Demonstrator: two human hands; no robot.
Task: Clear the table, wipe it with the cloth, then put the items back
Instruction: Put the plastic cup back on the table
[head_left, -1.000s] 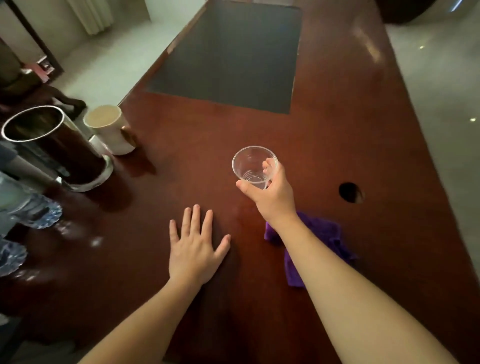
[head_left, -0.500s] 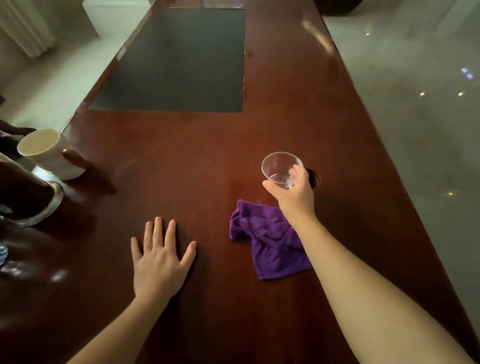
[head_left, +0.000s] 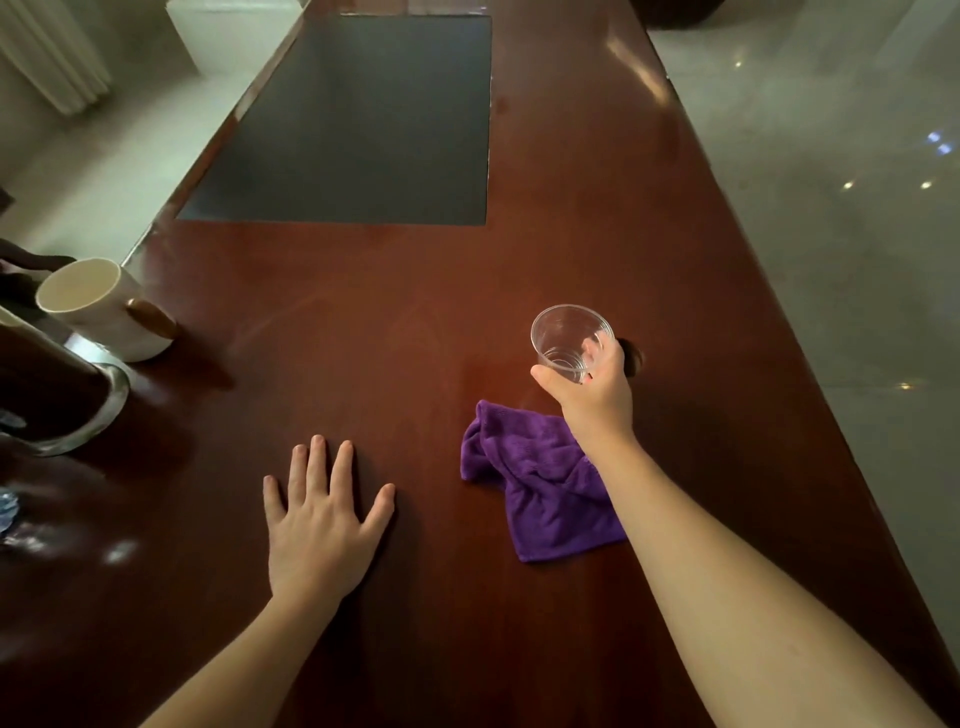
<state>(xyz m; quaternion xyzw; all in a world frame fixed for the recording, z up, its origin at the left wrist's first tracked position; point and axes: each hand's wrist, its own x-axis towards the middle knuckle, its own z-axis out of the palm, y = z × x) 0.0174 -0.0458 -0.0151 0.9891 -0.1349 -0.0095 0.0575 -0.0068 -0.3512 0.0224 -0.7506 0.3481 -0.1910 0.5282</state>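
My right hand (head_left: 597, 395) grips a clear plastic cup (head_left: 563, 335) from the side and holds it above the dark red wooden table (head_left: 395, 322). A crumpled purple cloth (head_left: 540, 483) lies on the table just below that hand, partly under my forearm. My left hand (head_left: 322, 519) rests flat on the table with its fingers spread, left of the cloth. A white mug (head_left: 98, 306) with a brown handle stands near the table's left edge.
A shiny metal pot (head_left: 57, 405) stands at the left, in front of the mug. A dark rectangular inset (head_left: 358, 124) fills the far middle of the table. A round cable hole (head_left: 635, 356) shows behind my right hand. Pale tiled floor (head_left: 841, 208) lies to the right.
My right hand has carried the cup to the right, over the far edge of the cloth. The view has swung right, so the pot and mug sit further left. My left hand stays flat.
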